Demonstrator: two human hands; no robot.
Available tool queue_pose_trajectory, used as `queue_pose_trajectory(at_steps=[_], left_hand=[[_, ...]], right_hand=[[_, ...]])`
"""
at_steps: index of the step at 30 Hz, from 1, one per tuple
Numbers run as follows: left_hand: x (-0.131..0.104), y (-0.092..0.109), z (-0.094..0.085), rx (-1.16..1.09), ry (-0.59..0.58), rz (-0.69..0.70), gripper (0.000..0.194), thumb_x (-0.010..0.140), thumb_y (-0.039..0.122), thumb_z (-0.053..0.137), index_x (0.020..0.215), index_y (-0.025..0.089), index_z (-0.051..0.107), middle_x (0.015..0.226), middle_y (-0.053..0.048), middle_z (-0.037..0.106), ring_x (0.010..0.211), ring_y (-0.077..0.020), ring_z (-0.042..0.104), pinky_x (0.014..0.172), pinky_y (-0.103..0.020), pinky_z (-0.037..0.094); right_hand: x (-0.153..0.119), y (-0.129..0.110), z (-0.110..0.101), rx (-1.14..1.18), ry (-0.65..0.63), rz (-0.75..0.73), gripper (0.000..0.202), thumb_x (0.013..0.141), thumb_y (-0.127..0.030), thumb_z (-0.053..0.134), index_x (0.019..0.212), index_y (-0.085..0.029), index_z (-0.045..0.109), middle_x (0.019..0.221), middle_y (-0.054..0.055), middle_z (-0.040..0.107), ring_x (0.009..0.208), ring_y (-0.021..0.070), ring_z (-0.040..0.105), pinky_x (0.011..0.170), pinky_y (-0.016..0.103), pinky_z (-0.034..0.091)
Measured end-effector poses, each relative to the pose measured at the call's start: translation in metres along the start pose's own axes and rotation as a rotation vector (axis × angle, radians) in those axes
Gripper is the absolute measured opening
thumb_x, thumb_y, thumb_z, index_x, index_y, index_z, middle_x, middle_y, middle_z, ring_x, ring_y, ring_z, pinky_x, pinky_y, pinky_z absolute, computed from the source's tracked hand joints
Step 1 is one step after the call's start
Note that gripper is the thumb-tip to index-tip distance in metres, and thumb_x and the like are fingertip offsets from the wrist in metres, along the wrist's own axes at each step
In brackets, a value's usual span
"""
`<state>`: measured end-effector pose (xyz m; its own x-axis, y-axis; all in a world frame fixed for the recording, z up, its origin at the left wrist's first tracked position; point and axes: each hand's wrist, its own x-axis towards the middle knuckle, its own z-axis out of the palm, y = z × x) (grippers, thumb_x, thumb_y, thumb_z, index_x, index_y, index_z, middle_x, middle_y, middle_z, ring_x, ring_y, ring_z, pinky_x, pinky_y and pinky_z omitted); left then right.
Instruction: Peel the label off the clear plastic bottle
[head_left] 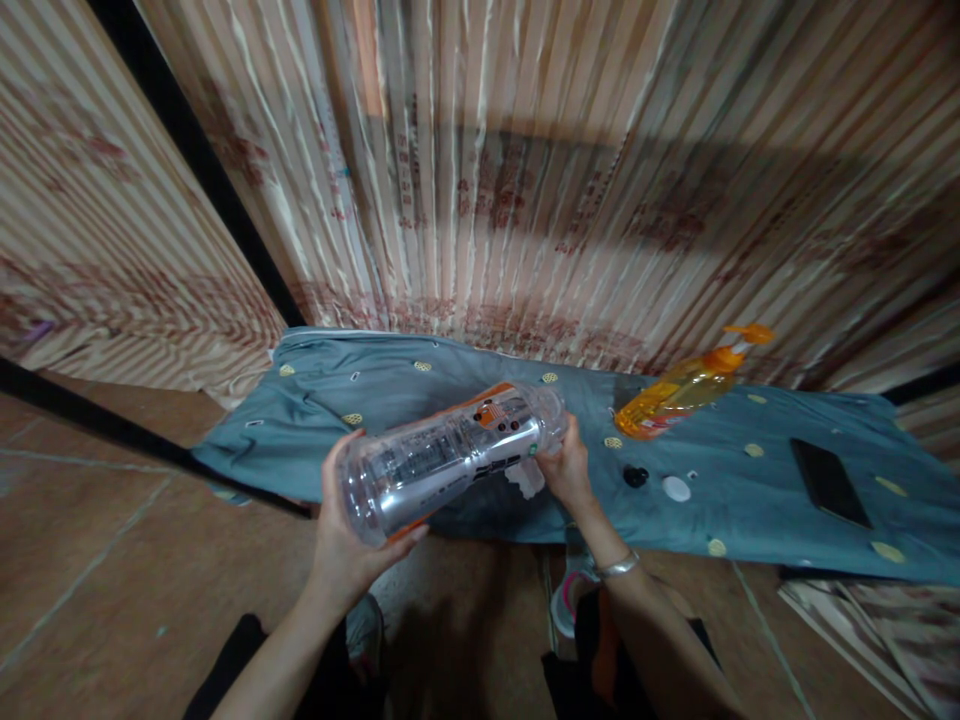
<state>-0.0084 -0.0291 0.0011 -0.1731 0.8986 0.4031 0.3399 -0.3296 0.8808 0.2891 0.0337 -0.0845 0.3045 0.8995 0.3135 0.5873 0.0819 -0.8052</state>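
Observation:
A large clear plastic bottle (pixel 450 455) with a printed silver and orange label lies tilted across my two hands, above a blue cloth. My left hand (pixel 349 530) is wrapped around its wide left end, thumb underneath. At the upper right end my right hand (pixel 568 465) grips the narrower part, and its fingers are partly hidden behind the bottle. A crumpled whitish piece (pixel 525 478) shows just below the bottle beside my right hand; I cannot tell whether it is held or lies on the cloth.
The blue cloth (pixel 345 375) covers a narrow bench. To the right are an amber pump bottle (pixel 675 393), a small black cap (pixel 636 476), a white disc (pixel 676 488) and a dark phone (pixel 829 480). A striped curtain (pixel 487 200) hangs behind, and a black pole (pixel 202 160) slants at left.

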Motion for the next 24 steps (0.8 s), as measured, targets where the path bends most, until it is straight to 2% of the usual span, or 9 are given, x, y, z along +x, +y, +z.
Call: queue_pose_trajectory(at_steps=[5,14,21,24], left_hand=[[0.0007,0.0018,0.0006,-0.016,0.004,0.013,0.095,0.053,0.045,0.091,0.133,0.022,0.046,0.118,-0.012,0.066,0.097,-0.0311,0.074,0.082,-0.046,0.065],[-0.0013,0.0015,-0.0002,-0.017,0.020,-0.006,0.103,0.050,0.053,0.092,0.138,0.022,0.046,0.127,-0.014,0.062,0.108,-0.0338,0.072,0.089,-0.048,0.064],[-0.0030,-0.0003,-0.0031,0.022,0.027,0.048,0.114,0.051,0.058,0.093,0.147,0.020,0.043,0.125,-0.013,0.060,0.107,-0.0337,0.070,0.085,-0.046,0.064],[-0.0037,-0.0008,-0.0032,0.026,0.011,0.055,0.115,0.053,0.056,0.093,0.149,0.021,0.041,0.124,-0.012,0.060,0.100,-0.0315,0.072,0.083,-0.045,0.064]], right_hand=[[-0.0003,-0.0003,0.0003,-0.006,-0.009,-0.001,0.056,0.084,-0.050,0.063,0.130,-0.019,0.054,0.109,0.014,0.079,0.096,0.0298,0.078,0.082,0.039,0.063],[0.0001,0.0009,-0.0003,-0.019,-0.010,-0.041,0.057,0.084,-0.052,0.063,0.130,-0.020,0.052,0.115,0.016,0.078,0.101,0.0312,0.077,0.084,0.042,0.063],[0.0008,-0.0008,-0.0014,-0.027,-0.025,-0.020,0.059,0.082,-0.049,0.065,0.130,-0.018,0.052,0.112,0.016,0.078,0.100,0.0312,0.078,0.082,0.040,0.063],[0.0005,-0.0005,-0.0011,-0.025,-0.019,-0.029,0.057,0.082,-0.049,0.065,0.130,-0.020,0.052,0.112,0.014,0.078,0.100,0.0315,0.078,0.083,0.041,0.064]])
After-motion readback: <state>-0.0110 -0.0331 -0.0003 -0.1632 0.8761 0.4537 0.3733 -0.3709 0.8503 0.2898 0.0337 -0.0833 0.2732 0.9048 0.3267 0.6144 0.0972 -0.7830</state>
